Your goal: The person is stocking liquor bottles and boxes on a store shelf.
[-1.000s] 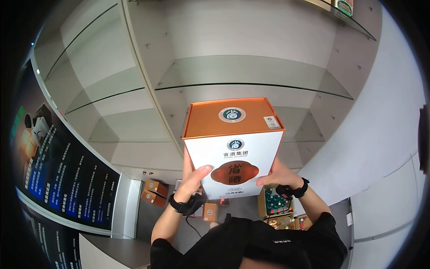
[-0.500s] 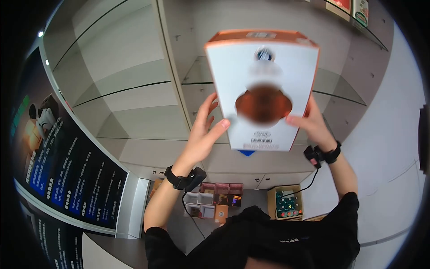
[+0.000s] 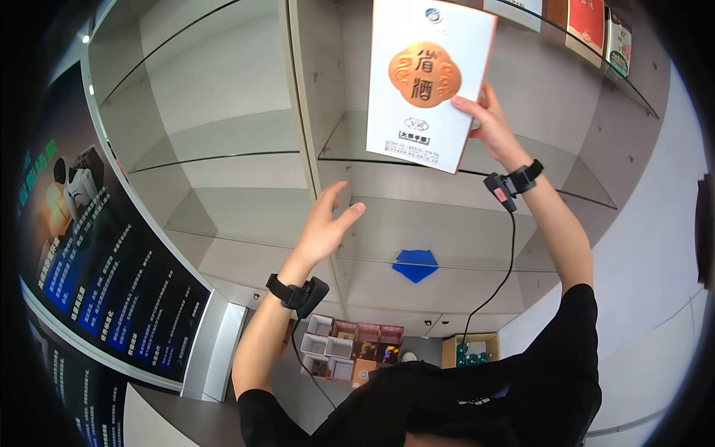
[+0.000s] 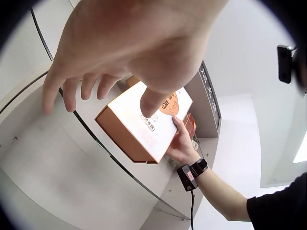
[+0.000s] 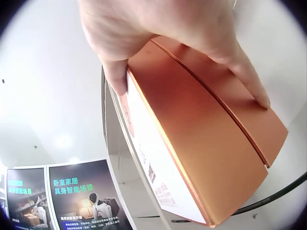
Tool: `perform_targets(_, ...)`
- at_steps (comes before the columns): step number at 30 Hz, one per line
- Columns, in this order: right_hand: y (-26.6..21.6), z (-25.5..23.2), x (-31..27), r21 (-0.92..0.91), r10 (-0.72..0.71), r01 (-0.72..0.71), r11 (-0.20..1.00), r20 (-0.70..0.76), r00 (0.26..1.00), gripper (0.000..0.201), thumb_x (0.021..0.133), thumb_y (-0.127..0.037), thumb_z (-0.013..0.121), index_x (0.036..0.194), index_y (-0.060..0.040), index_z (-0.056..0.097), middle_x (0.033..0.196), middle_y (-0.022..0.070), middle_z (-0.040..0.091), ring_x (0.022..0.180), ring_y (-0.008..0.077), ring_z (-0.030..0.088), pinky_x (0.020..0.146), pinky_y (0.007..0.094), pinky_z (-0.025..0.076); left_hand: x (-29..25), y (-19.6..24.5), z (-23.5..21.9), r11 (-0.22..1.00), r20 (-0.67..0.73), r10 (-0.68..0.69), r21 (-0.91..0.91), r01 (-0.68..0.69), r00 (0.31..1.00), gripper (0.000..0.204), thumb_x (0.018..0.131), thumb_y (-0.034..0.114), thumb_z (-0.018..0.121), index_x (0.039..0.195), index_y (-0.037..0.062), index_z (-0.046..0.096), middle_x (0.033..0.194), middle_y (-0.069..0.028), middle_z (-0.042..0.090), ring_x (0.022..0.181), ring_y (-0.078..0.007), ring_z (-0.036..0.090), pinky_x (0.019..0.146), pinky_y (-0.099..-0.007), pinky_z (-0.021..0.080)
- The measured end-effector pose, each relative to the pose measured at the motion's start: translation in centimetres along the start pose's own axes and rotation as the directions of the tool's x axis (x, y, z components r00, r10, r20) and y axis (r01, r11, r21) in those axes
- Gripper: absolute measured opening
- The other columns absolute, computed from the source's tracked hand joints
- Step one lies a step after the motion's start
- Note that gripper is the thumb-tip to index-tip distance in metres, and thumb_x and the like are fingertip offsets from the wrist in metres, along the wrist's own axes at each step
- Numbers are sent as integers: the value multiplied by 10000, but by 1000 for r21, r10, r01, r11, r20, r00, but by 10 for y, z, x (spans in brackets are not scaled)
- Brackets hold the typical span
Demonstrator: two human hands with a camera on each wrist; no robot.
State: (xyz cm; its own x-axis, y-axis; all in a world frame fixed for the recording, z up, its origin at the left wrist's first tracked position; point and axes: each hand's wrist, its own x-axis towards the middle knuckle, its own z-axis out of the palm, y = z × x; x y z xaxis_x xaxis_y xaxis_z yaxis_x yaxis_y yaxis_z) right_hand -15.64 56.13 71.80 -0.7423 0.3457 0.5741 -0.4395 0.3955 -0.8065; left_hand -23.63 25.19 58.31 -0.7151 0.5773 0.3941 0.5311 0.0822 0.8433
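A liquor box (image 3: 414, 123), white in front with copper-orange sides and an orange emblem, stands up high at the shelving. My right hand (image 3: 491, 127) grips its right side, the thumb on the white front. In the right wrist view the fingers of that hand spread over the copper side (image 5: 192, 124). My left hand (image 3: 325, 227) is apart from the box, below and left of it, its fingers loosely spread. The lower part of the box overlaps the edge of a glass shelf (image 3: 350, 158) in the head view.
More boxed goods (image 3: 585, 26) stand on the upper right shelf. A blue pentagon-shaped piece (image 3: 415, 265) lies low in the cabinet. On the floor are several small open boxes (image 3: 339, 346) and a carton (image 3: 488, 343) of green items. Cables hang from both wrists.
The box has gone up and away toward the shelves. The left hand, earlier at the box's left side, has come off it; the right hand still holds it.
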Motion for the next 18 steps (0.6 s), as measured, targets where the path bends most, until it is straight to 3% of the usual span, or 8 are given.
perform_targets(5,35,23,38,-60,72,-70,996,35,997,1178,693,-441,800,1513,-62,45,1308,218,435,1143,336,542,759,492,537,18,-16,1,999,-5,0,39,0,1000,730,875,404,642,1394,-35,377,1437,-214,376,1219,-323,485,1001,-422,416)
perform_targets(9,59,40,58,-65,47,-42,997,80,996,1182,698,-451,803,1518,-71,40,1343,229,391,1236,343,463,804,481,524,29,-21,3,999,-1,-38,29,38,999,733,877,389,643,1402,-40,366,1460,-214,349,1204,-306,498,966,-389,445)
perform_targets(13,77,51,72,-63,22,-14,998,134,991,1187,709,-449,802,1503,-8,37,1415,234,324,1296,340,408,910,477,487,42,-24,9,999,2,-45,-14,45,999,740,878,373,646,1411,-46,352,1492,-216,307,1124,-284,562,921,-343,474)
perform_targets(16,68,61,75,-105,-14,32,994,162,987,1143,726,-422,796,1486,26,69,1378,242,402,1266,321,463,965,456,461,63,-46,6,996,-41,60,63,-58,997,747,877,371,647,1418,-46,345,1513,-219,275,1128,-280,572,912,-325,480)
perform_targets(18,74,61,82,-263,24,7,965,118,993,1096,729,-386,797,1466,39,108,1305,243,484,1152,312,559,903,430,507,75,-52,8,992,-38,73,103,-69,997,754,877,375,645,1422,-48,340,1521,-221,259,1188,-283,535,917,-322,478)
